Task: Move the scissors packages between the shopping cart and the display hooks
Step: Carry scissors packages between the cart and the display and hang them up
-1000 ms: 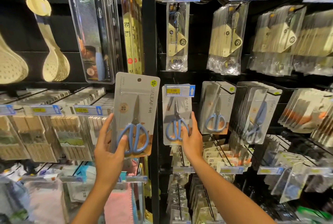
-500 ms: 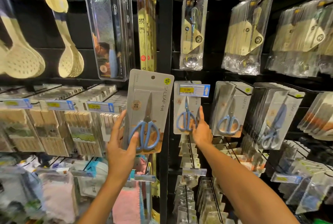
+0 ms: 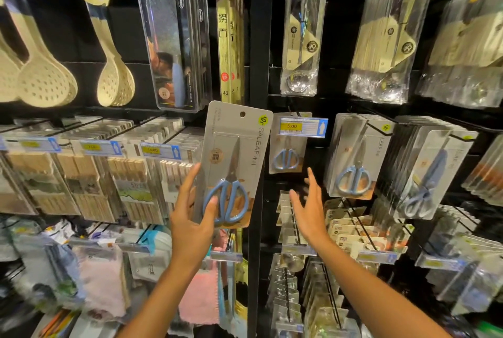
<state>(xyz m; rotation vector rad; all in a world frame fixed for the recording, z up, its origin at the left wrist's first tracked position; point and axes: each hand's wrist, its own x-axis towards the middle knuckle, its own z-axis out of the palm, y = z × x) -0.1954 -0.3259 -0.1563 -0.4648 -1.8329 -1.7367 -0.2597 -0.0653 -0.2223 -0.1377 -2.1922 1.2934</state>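
One SALEAF scissors package point(image 3: 233, 166) gripped in left hand point(image 3: 190, 218); right hand point(image 3: 309, 209) spread empty; tag point(image 3: 302, 127) reads 5.00.

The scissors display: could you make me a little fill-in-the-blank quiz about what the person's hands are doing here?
1. The scissors package is held in the person's ____ hand.
2. The right hand is open and holds ____.
3. The scissors handles in the held package are coloured ____.
4. The yellow price tag on the hook beside the held package reads ____.

Missing words: left; nothing; blue; 5.00
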